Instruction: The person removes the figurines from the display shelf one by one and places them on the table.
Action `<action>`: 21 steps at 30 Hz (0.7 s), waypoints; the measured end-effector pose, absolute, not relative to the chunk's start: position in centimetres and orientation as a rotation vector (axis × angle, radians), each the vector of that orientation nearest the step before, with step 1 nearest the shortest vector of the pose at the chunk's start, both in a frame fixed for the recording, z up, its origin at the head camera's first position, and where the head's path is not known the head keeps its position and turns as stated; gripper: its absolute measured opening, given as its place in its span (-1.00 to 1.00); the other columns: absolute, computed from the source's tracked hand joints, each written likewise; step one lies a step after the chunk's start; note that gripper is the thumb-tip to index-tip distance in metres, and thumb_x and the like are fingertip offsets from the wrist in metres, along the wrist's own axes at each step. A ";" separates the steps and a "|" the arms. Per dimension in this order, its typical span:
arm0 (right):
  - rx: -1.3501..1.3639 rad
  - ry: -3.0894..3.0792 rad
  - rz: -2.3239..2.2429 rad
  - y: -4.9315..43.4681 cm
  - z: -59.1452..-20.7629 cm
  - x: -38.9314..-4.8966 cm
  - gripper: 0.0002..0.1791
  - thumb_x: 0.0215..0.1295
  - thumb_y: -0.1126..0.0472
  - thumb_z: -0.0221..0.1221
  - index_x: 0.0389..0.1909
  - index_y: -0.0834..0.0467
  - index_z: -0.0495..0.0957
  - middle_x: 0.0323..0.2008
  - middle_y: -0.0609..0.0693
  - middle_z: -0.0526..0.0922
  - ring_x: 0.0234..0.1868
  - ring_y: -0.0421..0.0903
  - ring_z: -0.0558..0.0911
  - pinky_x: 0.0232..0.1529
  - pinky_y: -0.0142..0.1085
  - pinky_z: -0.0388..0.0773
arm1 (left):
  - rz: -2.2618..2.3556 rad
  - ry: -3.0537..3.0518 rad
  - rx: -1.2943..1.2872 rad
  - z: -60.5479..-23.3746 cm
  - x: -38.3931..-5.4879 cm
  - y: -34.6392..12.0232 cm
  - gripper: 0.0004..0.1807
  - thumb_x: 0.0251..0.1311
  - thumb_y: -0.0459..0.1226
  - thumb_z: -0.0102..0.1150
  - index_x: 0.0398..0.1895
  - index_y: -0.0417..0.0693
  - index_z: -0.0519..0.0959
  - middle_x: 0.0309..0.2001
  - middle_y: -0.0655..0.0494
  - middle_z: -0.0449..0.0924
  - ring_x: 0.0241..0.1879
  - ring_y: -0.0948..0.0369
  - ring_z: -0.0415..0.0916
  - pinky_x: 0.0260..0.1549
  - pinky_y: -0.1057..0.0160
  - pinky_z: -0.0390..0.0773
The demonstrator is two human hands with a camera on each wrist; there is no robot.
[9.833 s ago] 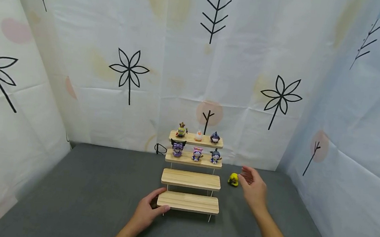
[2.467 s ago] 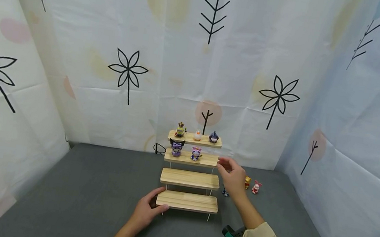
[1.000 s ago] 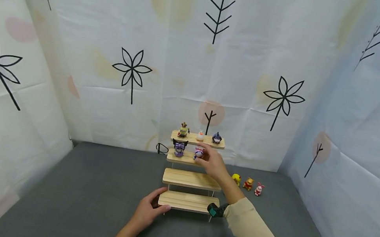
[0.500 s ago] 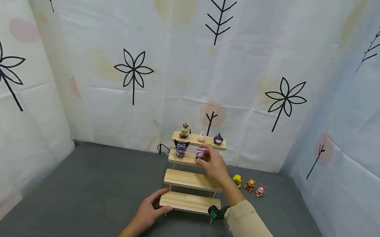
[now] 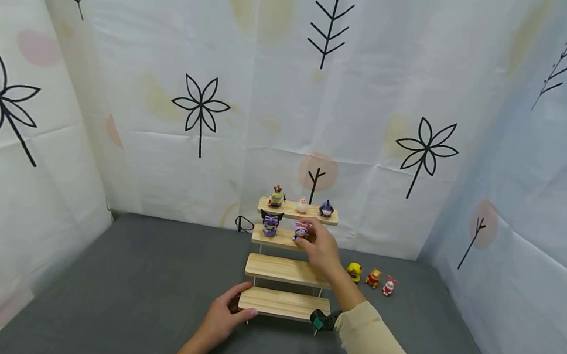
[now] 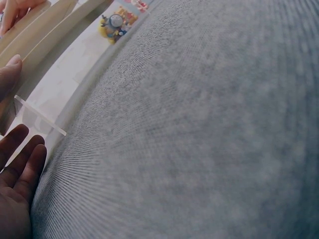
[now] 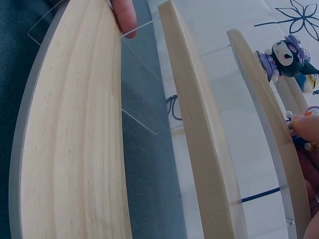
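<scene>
Beside the right hand (image 5: 320, 246) in the head view, to its right, grey tabletop (image 5: 142, 289) reaching to a white, plant-printed cloth wall (image 5: 525, 201). Under and around it, a four-tier pale wooden stand (image 5: 285, 269), with the two lower planks nearer the wearer. Left of the fingertips, a short gap of plank, then a purple figurine with black ears (image 5: 270, 225). Just above the fingertips, the top tier, bearing a yellow figurine in a brown hat (image 5: 276, 197), a round white figurine (image 5: 302, 205) and a dark-blue figurine (image 5: 327, 208). Right of the hand, a yellow figurine (image 5: 354, 272), a red-and-yellow bear figurine (image 5: 374, 278) and a pink long-eared figurine (image 5: 389, 285). Pinched between right thumb and fingertips, at the second tier from the top, a small purple-and-white figurine with pink ears (image 5: 300, 230). Lower left, left hand (image 5: 221, 314) gripping the bottom plank's end.

From the left wrist, thumb at the plank edge, other fingers loosely extended beside a clear thin support (image 6: 40, 115).

From the right wrist, held figurine partly hidden by the thumb, beside the plank; contact with the wood impossible to tell.
</scene>
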State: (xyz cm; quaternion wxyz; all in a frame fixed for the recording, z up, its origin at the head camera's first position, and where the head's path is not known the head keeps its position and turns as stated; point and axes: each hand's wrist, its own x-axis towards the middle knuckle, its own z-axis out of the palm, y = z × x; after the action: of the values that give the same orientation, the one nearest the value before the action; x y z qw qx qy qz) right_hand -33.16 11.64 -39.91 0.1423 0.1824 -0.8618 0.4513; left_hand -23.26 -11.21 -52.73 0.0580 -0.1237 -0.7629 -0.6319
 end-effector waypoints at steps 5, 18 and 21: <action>0.529 -2.414 1.333 12.0 -40.3 -32.9 -0.57 0.24 0.34 0.30 0.13 0.07 0.50 -0.21 0.08 0.62 -0.23 -0.02 0.61 -0.25 -0.16 0.57 | -1.900 -2.320 -0.400 -50.4 -22.0 -11.0 -0.35 0.09 -0.35 0.40 0.26 -0.37 0.40 -0.04 -0.21 0.54 -0.22 0.13 0.53 -0.35 0.30 0.55; 0.502 -2.191 1.380 13.6 -40.3 -31.6 -0.60 0.20 0.43 0.28 0.05 0.15 0.51 -0.29 0.15 0.62 -0.40 -0.05 0.52 -0.41 -0.35 0.45 | -1.924 -2.304 -0.376 -53.6 -23.7 -11.3 -0.31 0.07 -0.27 0.44 0.29 -0.21 0.42 -0.02 -0.18 0.53 -0.21 0.14 0.53 -0.34 0.30 0.56; 0.486 -2.166 1.354 14.1 -40.1 -31.4 -0.60 0.19 0.43 0.29 0.05 0.14 0.52 -0.28 0.15 0.63 -0.38 -0.04 0.53 -0.41 -0.38 0.42 | -1.925 -2.292 -0.381 -53.6 -23.7 -11.3 -0.31 0.05 -0.26 0.45 0.28 -0.21 0.43 -0.02 -0.18 0.54 -0.20 0.12 0.52 -0.34 0.29 0.56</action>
State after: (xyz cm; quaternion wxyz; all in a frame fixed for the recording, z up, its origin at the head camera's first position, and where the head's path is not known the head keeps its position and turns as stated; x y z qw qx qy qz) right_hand -31.39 14.05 -40.06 0.2673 0.1802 -0.8027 0.5017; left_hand -23.75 -11.31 -53.62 0.0622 -0.1259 -0.7581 -0.6369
